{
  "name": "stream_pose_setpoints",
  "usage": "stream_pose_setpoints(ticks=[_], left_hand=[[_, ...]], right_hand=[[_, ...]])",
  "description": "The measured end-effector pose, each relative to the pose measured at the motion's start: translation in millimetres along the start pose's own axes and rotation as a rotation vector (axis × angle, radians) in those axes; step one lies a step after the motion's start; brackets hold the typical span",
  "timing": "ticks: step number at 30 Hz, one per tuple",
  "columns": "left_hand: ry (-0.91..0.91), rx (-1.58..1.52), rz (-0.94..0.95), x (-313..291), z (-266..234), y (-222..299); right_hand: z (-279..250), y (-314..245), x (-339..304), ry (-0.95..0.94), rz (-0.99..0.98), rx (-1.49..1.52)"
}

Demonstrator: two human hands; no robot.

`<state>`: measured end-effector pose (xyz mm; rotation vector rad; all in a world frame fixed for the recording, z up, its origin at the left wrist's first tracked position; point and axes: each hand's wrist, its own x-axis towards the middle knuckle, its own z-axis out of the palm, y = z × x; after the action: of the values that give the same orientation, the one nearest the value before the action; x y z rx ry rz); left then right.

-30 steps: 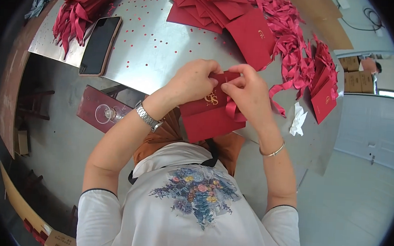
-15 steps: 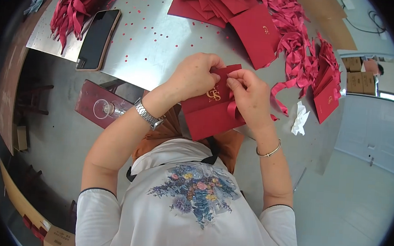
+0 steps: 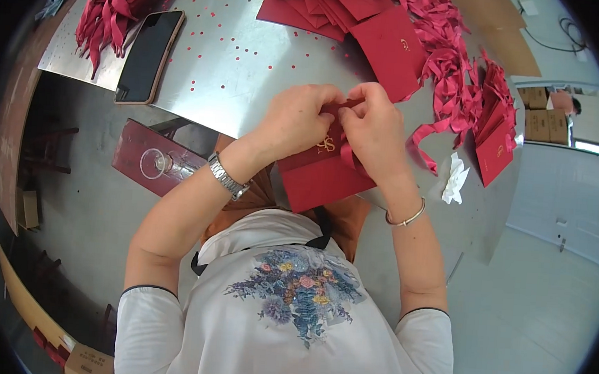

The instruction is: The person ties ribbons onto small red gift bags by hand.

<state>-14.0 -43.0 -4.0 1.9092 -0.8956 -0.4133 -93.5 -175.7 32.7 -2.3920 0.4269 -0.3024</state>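
Note:
A red paper gift bag (image 3: 324, 185) with a gold emblem is held at the table's near edge, over my lap. My left hand (image 3: 297, 117) pinches its upper edge, thumb and fingers closed on it. Close beside it, my right hand (image 3: 374, 133) is closed with its fingertips at the same edge. A loop of red ribbon (image 3: 347, 155) hangs from under the right hand along the bag's face. The fingers hide the ribbon's end and the spot where it meets the bag.
Flat red bags (image 3: 319, 11) are piled at the back, beside a heap of red ribbons (image 3: 443, 65). More ribboned bags (image 3: 494, 141) lie right, near crumpled white paper (image 3: 455, 180). A phone (image 3: 149, 58) lies left; red paper dots dot the metal table (image 3: 244, 89). A clear cup (image 3: 156, 164) rests on a stool (image 3: 135, 151).
My right hand has moved up and left, closer to my left hand at the bag's upper edge. The left hand has barely shifted and keeps its pinch.

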Motion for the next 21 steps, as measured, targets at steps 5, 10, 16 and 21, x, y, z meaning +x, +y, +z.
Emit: stream_pose_setpoints(ticks=[5, 10, 16, 21], left_hand=[[-0.066, -0.031, 0.02, 0, -3, 0], [-0.089, -0.263, -0.041, 10, -22, -6], [-0.238, -0.132, 0.043, 16, -25, 1], [-0.207, 0.053, 0.212, 14, -24, 1]], right_hand=[[-4, 6, 0, -0.145, 0.054, 0.174], [-7, 3, -11, -0.133, 0.013, 0.15], [-7, 9, -15, -0.17, 0.008, 0.202], [-8, 12, -16, -0.212, 0.049, 0.356]])
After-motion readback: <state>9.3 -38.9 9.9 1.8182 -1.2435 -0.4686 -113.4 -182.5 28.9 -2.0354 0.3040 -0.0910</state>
